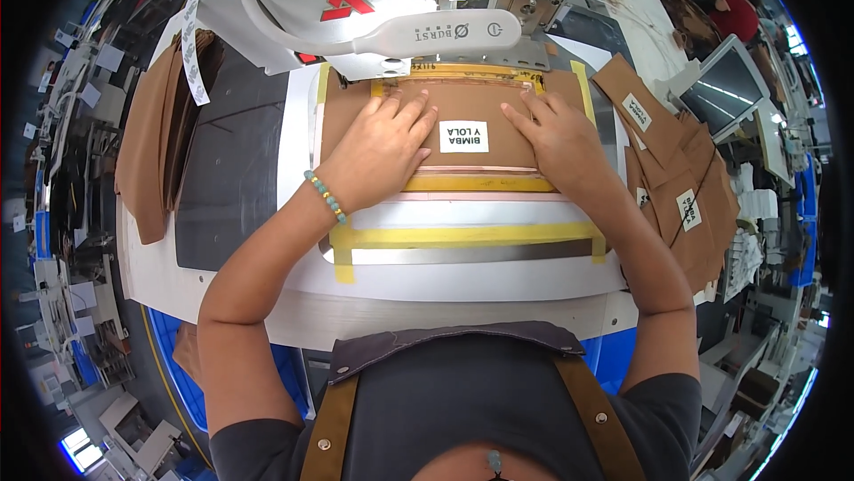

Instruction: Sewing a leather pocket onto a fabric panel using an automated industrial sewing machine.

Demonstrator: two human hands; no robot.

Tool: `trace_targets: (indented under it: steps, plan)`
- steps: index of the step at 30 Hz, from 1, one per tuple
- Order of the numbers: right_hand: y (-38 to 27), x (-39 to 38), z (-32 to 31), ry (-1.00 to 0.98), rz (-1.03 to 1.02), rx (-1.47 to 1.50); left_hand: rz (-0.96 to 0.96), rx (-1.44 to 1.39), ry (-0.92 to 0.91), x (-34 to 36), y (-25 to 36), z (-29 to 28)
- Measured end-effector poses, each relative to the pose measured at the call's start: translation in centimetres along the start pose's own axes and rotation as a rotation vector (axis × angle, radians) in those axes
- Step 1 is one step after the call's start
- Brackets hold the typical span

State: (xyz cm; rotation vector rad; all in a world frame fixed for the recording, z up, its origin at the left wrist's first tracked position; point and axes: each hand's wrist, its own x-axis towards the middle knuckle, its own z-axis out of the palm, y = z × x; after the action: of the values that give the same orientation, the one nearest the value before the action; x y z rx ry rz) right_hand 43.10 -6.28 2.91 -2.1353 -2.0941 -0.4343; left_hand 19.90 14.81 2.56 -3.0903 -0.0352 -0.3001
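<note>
A brown fabric panel (480, 108) with a white printed label (452, 137) lies inside a yellow-edged clamp frame (480, 183) below the sewing machine head. My left hand (378, 152) rests palm down on the panel's left part, fingers spread toward the far edge. On the right side my right hand (569, 150) lies over the panel and frame edge, its thumb apart from the fingers. Both hands are open and grip nothing. A beaded bracelet (326, 197) circles my left wrist. Parts of the frame's sides are hidden under my hands.
The white sewing machine head (311, 1) hangs over the far side, with a white switch box (445, 34) and cables. Folded brown fabric (149, 139) stands at left. Labelled brown pieces (703, 179) pile up at right, near a screen (725, 85). Yellow tape (471, 235) crosses the near sheet.
</note>
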Motion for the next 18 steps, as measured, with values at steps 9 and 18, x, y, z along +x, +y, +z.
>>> trace_targets:
  steps: [9,18]
  plan:
    - [0.0,0.3,0.6,-0.022,-0.009,0.018,-0.006,-0.001,0.019,-0.4,-0.4,0.0]
    - [-0.5,1.2,0.9,-0.004,-0.077,-0.009,-0.055,0.018,0.001,-1.0,-0.5,-0.2]
